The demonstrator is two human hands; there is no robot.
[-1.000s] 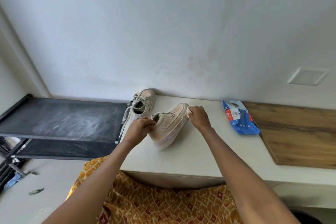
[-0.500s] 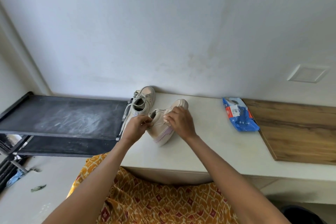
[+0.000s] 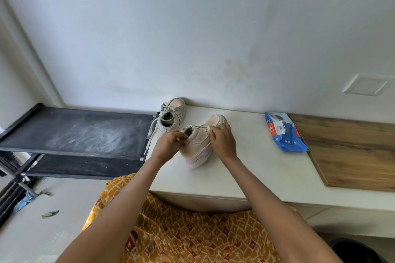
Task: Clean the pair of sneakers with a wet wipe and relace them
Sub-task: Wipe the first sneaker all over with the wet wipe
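Holding the near sneaker (image 3: pixel 198 145) steady by its heel, the left hand (image 3: pixel 168 144) pinches the collar so it won't slide. The right hand (image 3: pixel 221 141) presses a white wet wipe (image 3: pixel 209 128) on its side. The other sneaker (image 3: pixel 172 115) waits behind on the counter (image 3: pixel 245 168). Most of the wipe hides under fingers.

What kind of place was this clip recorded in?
Probably a home, perhaps an entryway or utility corner: a black shoe rack beside a white counter against a plain wall, with sneakers and a wet-wipe pack on it.
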